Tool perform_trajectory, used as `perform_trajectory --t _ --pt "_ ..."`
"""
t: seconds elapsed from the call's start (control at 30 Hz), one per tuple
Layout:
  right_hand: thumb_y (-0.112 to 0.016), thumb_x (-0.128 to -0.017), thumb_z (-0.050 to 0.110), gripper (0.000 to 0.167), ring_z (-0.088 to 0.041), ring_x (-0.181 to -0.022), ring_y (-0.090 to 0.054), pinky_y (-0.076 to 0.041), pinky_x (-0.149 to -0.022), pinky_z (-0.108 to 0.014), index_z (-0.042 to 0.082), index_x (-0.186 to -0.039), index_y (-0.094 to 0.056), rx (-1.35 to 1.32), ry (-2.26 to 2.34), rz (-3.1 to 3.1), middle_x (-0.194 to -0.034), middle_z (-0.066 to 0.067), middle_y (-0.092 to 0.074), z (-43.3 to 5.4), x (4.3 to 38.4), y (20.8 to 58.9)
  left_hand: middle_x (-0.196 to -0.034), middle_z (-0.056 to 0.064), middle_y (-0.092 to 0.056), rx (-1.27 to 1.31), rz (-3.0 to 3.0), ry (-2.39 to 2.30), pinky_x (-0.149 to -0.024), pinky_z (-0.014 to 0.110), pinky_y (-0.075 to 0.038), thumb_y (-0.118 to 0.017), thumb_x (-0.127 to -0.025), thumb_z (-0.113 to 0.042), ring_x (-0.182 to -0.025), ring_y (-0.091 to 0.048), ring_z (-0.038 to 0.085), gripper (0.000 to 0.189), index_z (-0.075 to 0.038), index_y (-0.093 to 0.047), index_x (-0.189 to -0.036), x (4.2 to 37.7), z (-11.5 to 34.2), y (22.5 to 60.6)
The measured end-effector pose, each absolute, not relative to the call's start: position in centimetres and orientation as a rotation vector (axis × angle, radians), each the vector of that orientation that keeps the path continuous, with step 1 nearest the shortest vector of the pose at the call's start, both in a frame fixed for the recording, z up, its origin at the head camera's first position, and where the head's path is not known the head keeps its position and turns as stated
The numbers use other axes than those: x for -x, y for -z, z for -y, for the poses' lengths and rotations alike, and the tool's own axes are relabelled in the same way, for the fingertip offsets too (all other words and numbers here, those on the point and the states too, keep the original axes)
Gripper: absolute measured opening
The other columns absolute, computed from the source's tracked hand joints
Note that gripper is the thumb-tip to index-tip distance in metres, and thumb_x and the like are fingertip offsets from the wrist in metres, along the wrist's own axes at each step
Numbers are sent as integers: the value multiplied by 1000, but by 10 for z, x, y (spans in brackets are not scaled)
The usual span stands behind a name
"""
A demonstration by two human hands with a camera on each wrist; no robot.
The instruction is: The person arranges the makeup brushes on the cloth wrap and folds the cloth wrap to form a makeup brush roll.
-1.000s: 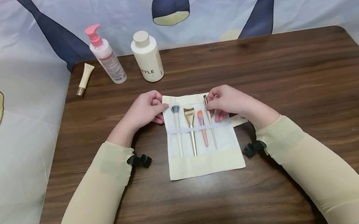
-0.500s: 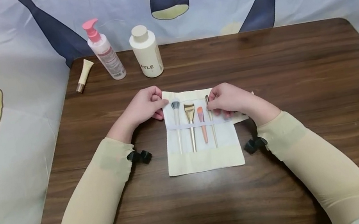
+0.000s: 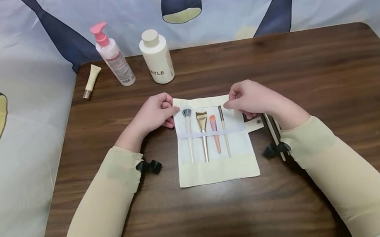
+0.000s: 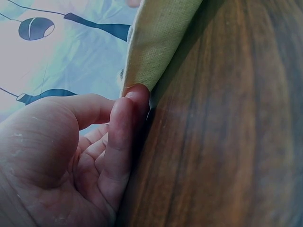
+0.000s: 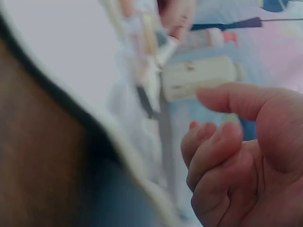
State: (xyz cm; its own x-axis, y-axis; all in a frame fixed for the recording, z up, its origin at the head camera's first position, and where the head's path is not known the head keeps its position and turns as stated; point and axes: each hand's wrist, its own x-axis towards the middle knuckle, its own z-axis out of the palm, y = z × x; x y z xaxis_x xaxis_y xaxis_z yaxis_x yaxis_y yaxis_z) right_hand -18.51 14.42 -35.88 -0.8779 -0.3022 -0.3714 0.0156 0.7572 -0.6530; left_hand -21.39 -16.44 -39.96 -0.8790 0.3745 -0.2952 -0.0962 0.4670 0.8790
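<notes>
A cream fabric brush roll [image 3: 218,171] lies unfolded on the table. My left hand [image 3: 153,114] pinches its upper left corner, which the left wrist view shows between thumb and fingers. Tucked under its band, left to right, are a grey-tipped brush [image 3: 188,129], a flat gold brush [image 3: 202,129], a small pink brush [image 3: 216,135] and a thin dark-tipped brush [image 3: 224,129]. Over the roll's upper right part hovers my right hand [image 3: 255,98]. In the right wrist view its thumb and loosely bent fingers are apart, with nothing between them.
Slim pale sticks, perhaps brush handles [image 3: 274,133], lie partly hidden under the right wrist. A strap [image 3: 254,125] sticks out from the roll's right side. A small tube [image 3: 91,81], a pink-topped pump bottle [image 3: 116,63] and a white bottle [image 3: 157,59] are at the back left.
My right hand has let go of the thin brush and moved right, uncovering its dark tip and the strap. The left hand keeps its hold on the corner.
</notes>
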Motion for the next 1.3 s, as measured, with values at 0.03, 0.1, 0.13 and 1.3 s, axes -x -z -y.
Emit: perform_trajectory --t 0.03,0.1,0.13,1.3 --pt "-68 -97 30 25 -21 -49 -56 -51 -53 -34 7 -99 -61 216 934 -2511 -63 -4 -55 -148 183 357 -75 7 -63 -232 -2258 -1398 -60 32 -63 -65 -101 -10 -60 -67 18 18 -1 -51 -108 213 164 401" --pt "-65 -99 28 22 -23 -51 -59 -52 -54 -35 7 -99 -61 223 928 -2560 -69 -7 -58 -157 180 353 -75 7 -63 -243 -2252 -1399 -60 32 -63 -65 -101 -10 -60 -67 18 18 -1 -51 -108 213 163 404" --pt "-65 -99 27 21 -24 -53 -60 -52 -55 -35 6 -99 -61 226 924 -2578 -72 -8 -60 -162 178 351 -75 7 -63 -247 -2254 -1401 -60 32 -63 -65 -101 -10 -60 -67 18 17 -1 -52 -108 212 162 404" --pt "-61 -94 24 24 -15 -58 -67 -51 -64 -33 1 -95 -66 130 513 -2627 -63 -3 -68 -227 178 369 -72 6 -62 -252 -2256 -1399 -60 32 -63 -63 -101 -9 -59 -67 18 16 1 -55 -111 216 165 400"
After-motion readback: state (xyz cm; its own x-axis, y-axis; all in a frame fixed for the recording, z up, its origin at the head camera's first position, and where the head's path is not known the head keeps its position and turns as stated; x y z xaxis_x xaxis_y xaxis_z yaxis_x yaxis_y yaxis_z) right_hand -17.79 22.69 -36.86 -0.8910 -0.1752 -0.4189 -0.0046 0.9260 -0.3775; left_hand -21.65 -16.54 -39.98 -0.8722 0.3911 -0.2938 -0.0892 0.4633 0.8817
